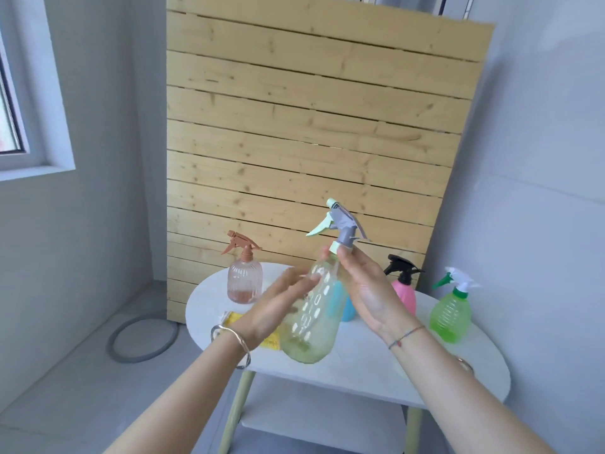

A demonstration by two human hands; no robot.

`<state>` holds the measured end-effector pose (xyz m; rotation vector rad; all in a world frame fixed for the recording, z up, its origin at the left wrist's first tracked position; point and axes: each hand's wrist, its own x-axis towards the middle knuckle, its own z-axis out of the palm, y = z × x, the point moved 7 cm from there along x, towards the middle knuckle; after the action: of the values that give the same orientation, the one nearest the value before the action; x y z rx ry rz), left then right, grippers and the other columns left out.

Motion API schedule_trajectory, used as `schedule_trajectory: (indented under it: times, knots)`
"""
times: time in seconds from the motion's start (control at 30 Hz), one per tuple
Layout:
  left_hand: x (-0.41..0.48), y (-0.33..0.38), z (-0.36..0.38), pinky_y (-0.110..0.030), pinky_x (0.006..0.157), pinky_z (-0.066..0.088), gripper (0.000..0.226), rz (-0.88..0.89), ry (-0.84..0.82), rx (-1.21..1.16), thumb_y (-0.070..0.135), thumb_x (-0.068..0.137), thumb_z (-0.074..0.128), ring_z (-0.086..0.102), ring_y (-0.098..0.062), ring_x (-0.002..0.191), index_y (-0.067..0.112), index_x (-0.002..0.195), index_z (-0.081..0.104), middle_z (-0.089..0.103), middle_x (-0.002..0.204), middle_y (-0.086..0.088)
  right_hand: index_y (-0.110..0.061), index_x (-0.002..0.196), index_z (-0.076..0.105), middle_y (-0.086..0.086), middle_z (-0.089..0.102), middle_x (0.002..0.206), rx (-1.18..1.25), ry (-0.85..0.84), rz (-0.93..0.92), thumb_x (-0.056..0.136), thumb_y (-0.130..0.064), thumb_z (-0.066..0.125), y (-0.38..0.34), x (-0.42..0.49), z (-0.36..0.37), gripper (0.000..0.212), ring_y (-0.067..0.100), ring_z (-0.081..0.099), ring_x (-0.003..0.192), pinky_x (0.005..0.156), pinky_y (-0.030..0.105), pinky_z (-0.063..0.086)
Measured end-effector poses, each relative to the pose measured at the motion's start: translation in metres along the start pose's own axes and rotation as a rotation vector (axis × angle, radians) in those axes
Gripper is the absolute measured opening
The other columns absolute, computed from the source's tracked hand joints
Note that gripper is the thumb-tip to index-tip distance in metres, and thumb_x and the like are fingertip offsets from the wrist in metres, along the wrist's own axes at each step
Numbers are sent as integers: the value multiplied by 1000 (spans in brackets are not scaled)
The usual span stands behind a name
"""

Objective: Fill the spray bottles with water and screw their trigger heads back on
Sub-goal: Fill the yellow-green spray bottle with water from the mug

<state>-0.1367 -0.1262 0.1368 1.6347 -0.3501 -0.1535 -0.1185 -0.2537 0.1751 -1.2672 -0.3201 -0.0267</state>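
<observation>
A pale green translucent spray bottle (311, 322) with a grey and mint trigger head (342, 226) is tilted in the air above the white oval table (360, 371). My right hand (363, 293) pinches its neck just below the collar. My left hand (281, 306) lies against the bottle's left side with fingers fairly straight. Standing on the table are a ribbed pink bottle (245, 280) with a brown trigger, a pink bottle (404, 293) with a black trigger, a blue bottle (348, 309) mostly hidden behind my hands, and a green bottle (451, 316) with a white and green trigger.
A yellow cloth (235, 319) lies on the table under my left wrist. A slatted wooden panel (311, 126) leans against the wall behind the table. A grey hose ring (144, 339) lies on the floor at the left. A window (13, 109) is at far left.
</observation>
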Motion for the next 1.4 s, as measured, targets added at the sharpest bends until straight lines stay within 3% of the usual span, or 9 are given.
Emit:
schedule_trajectory:
  times: [0.1, 0.17, 0.27, 0.47, 0.63, 0.73, 0.9, 1.13, 1.4]
  knots:
    - [-11, 25, 3, -12, 77, 48, 64, 115, 190, 117, 68, 66, 70, 63, -7, 89, 21, 106, 53, 61, 108, 4, -17, 101, 68, 3, 68, 104, -57, 45, -32, 72, -38, 68, -9, -14, 6, 36, 20, 61, 106, 102, 40, 43]
    - [-15, 27, 17, -27, 87, 54, 54, 73, 93, -21, 64, 73, 66, 69, -13, 92, 19, 102, 55, 69, 101, 3, -15, 104, 68, 4, 69, 105, -37, 39, -13, 71, -43, 72, -17, -24, 9, 44, 28, 60, 109, 101, 47, 42]
    - [-29, 31, 37, -19, 76, 53, 33, -21, -126, -190, 60, 93, 40, 66, 3, 95, 39, 109, 58, 70, 103, 21, -13, 109, 67, 3, 68, 105, -40, 50, -20, 79, -41, 68, -29, -38, 8, 41, 24, 61, 101, 97, 47, 45]
    - [-44, 51, 42, -33, 86, 52, 58, 101, 51, -5, 64, 76, 62, 69, -13, 94, 14, 103, 55, 66, 108, -1, -19, 99, 71, 3, 68, 106, -37, 118, -69, 76, -41, 66, -45, -63, 3, 32, 19, 62, 93, 95, 43, 47]
    - [-60, 52, 56, -26, 83, 52, 50, -25, -104, -35, 64, 94, 32, 67, -12, 98, 28, 117, 57, 68, 109, 5, -16, 107, 67, 4, 69, 113, -26, 118, -36, 75, -42, 65, -49, -72, 2, 41, 17, 64, 101, 97, 44, 48]
    - [-63, 58, 58, -37, 91, 51, 69, 66, 6, 129, 74, 72, 55, 67, -14, 98, 22, 117, 51, 63, 115, 0, -22, 97, 70, 4, 69, 114, -33, 137, -78, 76, -42, 65, -55, -77, 7, 29, 17, 62, 101, 97, 45, 49]
    - [-63, 57, 64, -40, 100, 48, 61, 9, -123, -96, 68, 75, 55, 64, -16, 110, 25, 118, 61, 69, 115, 5, -21, 104, 61, 2, 70, 110, 53, 115, -68, 84, -41, 60, -66, -79, 11, 29, 14, 66, 82, 65, 31, 55]
    - [-62, 64, 65, -33, 87, 50, 79, 88, 71, 45, 78, 62, 53, 62, -15, 90, 19, 115, 52, 62, 112, -5, -26, 93, 65, 2, 69, 113, 82, 128, -91, 73, -43, 67, -63, -75, 5, 26, 15, 64, 87, 86, 43, 51]
    - [-37, 44, 58, -24, 83, 54, 36, -14, -154, -108, 59, 90, 40, 67, -6, 101, 38, 109, 63, 70, 112, 11, -16, 113, 62, 5, 67, 115, 56, 138, -45, 84, -39, 62, -53, -55, -2, 37, 21, 63, 90, 74, 33, 53]
